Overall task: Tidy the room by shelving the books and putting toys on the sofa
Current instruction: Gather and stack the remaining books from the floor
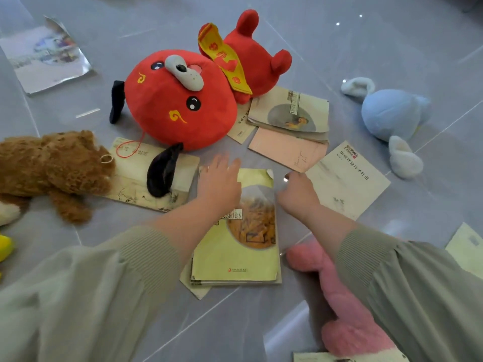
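**Both hands at a yellow book among scattered toys**

In the head view, a yellow book is seen lying flat on top of a small stack on the grey floor, directly in front of the person. The left hand is laid over the book's far left corner, its fingers straight and spread. The right hand is held at the book's far right edge with the fingers curled downward; whether the book is gripped cannot be told.

Beyond the hands, a red dog toy is lying with one black ear draped over a beige book. A brown bear is seen at that book's left edge, a blue toy far to the right, and a pink toy beside the right forearm. A pink book and a white book are spread near the right hand.
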Demonstrator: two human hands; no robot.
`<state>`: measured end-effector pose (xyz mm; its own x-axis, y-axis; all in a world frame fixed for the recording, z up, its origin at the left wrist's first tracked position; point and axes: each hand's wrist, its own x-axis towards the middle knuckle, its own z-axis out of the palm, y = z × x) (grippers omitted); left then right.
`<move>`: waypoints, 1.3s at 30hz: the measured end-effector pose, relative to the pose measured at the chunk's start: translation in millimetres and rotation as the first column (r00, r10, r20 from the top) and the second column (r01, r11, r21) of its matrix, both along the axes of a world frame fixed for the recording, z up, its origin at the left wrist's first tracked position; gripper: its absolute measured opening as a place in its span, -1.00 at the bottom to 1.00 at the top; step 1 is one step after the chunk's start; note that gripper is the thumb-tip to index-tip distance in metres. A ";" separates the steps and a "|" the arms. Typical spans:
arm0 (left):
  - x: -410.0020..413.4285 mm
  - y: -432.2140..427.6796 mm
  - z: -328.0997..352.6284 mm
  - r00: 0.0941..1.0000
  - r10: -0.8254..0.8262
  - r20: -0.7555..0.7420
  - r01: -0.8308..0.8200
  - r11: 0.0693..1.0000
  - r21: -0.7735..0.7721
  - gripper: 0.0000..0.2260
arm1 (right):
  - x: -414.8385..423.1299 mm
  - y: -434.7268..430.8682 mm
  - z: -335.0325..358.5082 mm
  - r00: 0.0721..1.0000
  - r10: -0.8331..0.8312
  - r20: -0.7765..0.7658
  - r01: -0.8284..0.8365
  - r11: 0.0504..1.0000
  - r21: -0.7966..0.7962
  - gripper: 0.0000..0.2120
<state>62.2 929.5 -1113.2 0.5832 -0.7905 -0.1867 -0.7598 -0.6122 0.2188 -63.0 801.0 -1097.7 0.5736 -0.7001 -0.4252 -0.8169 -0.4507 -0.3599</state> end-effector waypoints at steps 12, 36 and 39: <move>-7.4 -54.2 -50.3 0.991 0.132 -0.018 -0.130 0.989 0.067 -0.49 | 94.1 -75.4 -28.7 0.988 0.144 -0.045 -0.151 0.957 -0.247 -0.44; -4.0 -57.4 -50.4 0.995 0.089 -0.049 -0.082 0.988 0.128 -0.49 | 115.0 -154.1 -52.9 0.862 0.347 -0.370 -0.486 0.772 -0.410 -0.51; -4.1 -56.9 -49.9 0.995 0.089 -0.050 -0.082 0.989 0.121 -0.50 | 119.8 -153.7 -52.8 0.771 0.385 -0.507 -0.619 0.638 -0.458 -0.49</move>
